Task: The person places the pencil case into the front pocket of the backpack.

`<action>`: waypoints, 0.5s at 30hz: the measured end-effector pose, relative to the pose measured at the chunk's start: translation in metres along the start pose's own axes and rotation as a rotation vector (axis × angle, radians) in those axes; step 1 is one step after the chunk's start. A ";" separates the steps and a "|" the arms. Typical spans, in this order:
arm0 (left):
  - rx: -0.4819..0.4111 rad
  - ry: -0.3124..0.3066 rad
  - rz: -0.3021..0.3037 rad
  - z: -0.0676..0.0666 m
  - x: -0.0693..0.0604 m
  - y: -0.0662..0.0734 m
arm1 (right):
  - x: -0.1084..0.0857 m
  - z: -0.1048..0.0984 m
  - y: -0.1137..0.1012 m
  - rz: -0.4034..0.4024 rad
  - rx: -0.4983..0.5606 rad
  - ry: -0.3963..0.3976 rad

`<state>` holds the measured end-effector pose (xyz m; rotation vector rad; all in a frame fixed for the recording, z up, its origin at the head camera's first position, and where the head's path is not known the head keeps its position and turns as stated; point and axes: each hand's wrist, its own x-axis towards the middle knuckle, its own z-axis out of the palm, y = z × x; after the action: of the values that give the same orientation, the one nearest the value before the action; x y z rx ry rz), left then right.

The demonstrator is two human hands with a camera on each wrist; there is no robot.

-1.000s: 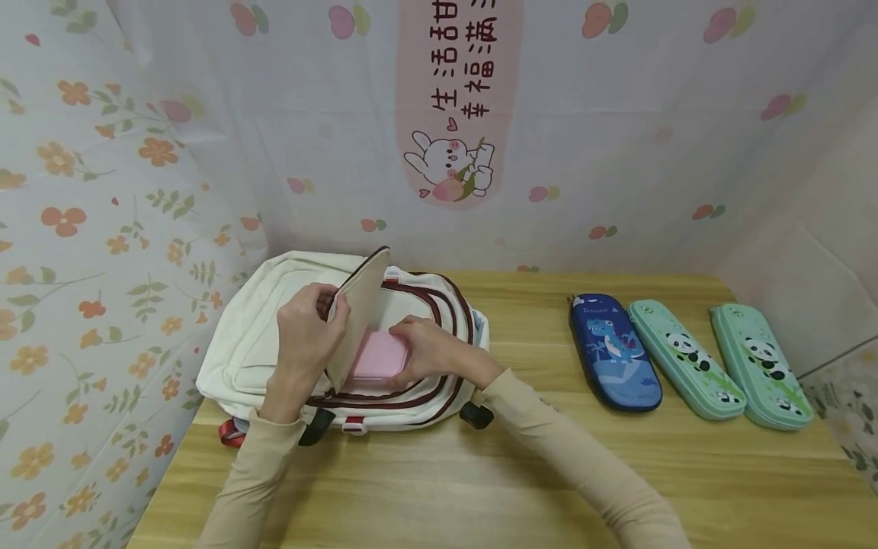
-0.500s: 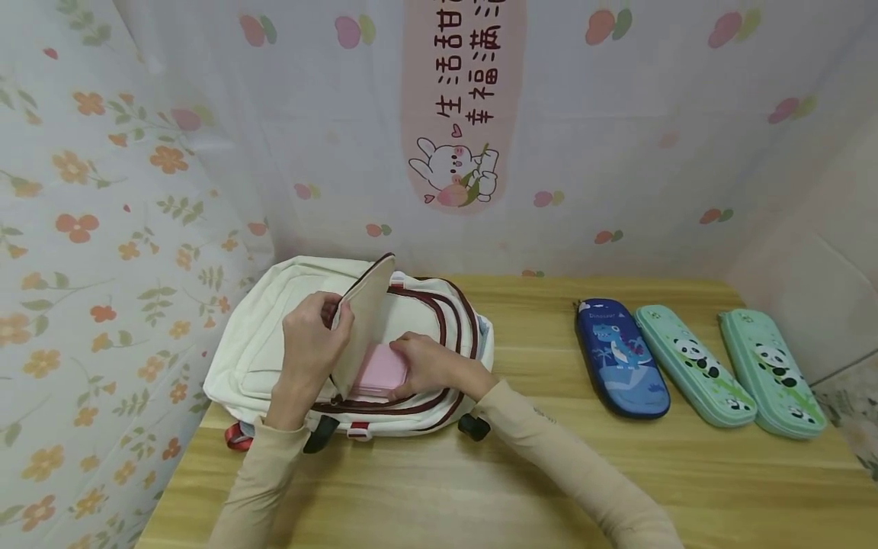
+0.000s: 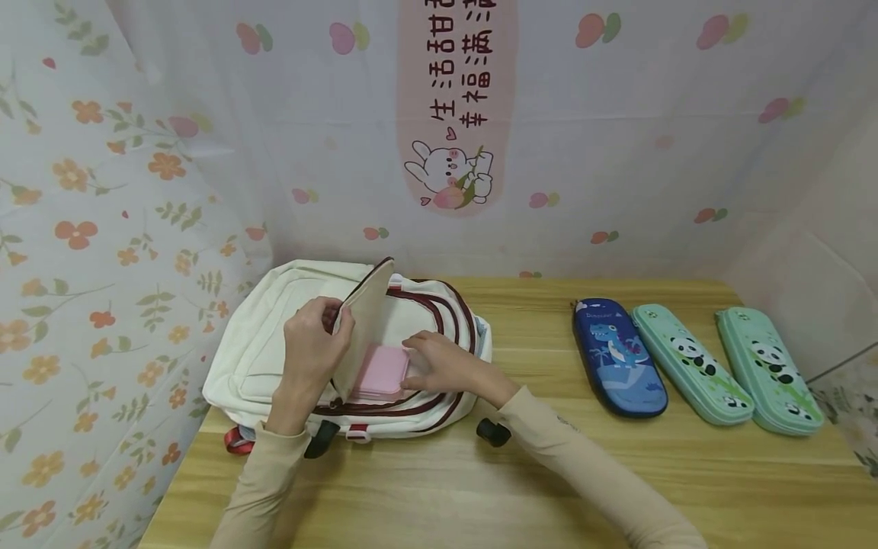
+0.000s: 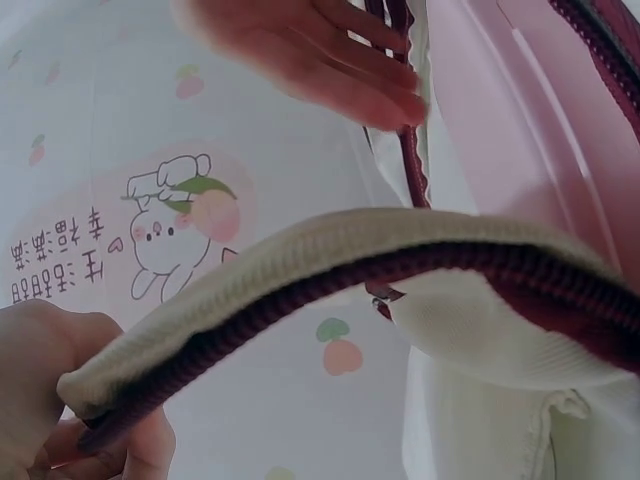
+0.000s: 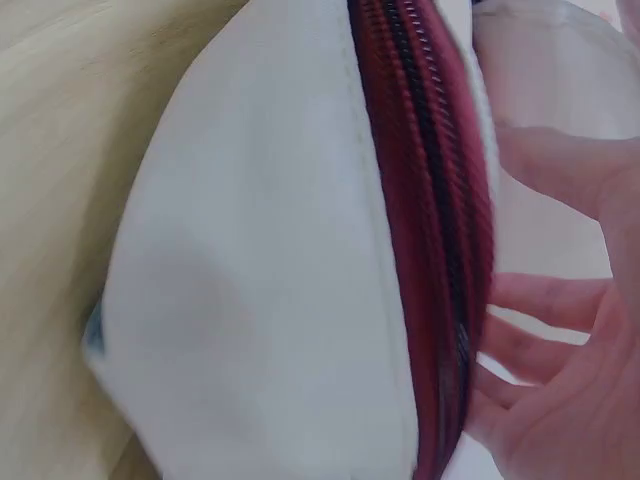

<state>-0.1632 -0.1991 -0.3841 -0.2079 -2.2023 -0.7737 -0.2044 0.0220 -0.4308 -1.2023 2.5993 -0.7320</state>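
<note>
Change: right hand (image 3: 449,366) is off the pink box (image 3: 382,370). Half a second ago its fingers and thumb wrapped the box's right side; now the thumb and fingers stand apart with nothing between them, just beside that side. Right wrist view agrees: fingers spread, next to the maroon zip (image 5: 440,150). More of the box's top shows as a result.

Box sits in the open compartment (image 3: 408,316) of the white backpack (image 3: 264,335), left part tucked behind the raised flap (image 3: 365,324). Can't tell how deep it goes or what it rests on.

Left hand (image 3: 315,343) unchanged: thumb and fingers clamped on the flap's edge, flap held up.

Read: looks like a let-go, box apparently staying put without the right hand. Could also be a regrip; one frame won't settle it. Flap is up, so compartment isn't closed yet.

Blue dinosaur case (image 3: 619,357) and two green panda cases (image 3: 693,366) (image 3: 770,371) lie on the table (image 3: 425,488), well apart from both hands, untouched
</note>
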 end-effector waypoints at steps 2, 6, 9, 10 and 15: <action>0.001 -0.004 -0.001 0.000 -0.001 0.000 | -0.007 -0.004 0.002 0.019 0.007 0.020; 0.003 -0.008 0.002 0.001 -0.001 0.001 | -0.021 -0.011 0.007 0.048 0.017 0.071; 0.004 -0.011 0.007 0.001 -0.001 0.001 | -0.029 -0.016 0.011 0.058 0.003 0.107; 0.004 -0.013 0.008 0.001 -0.001 0.002 | -0.031 -0.017 0.013 0.059 -0.009 0.118; -0.003 -0.026 0.011 0.002 -0.002 0.004 | -0.045 -0.026 0.019 0.074 -0.049 0.164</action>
<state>-0.1618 -0.1948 -0.3848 -0.2326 -2.2226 -0.7723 -0.1974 0.0755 -0.4195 -1.0957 2.7929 -0.7873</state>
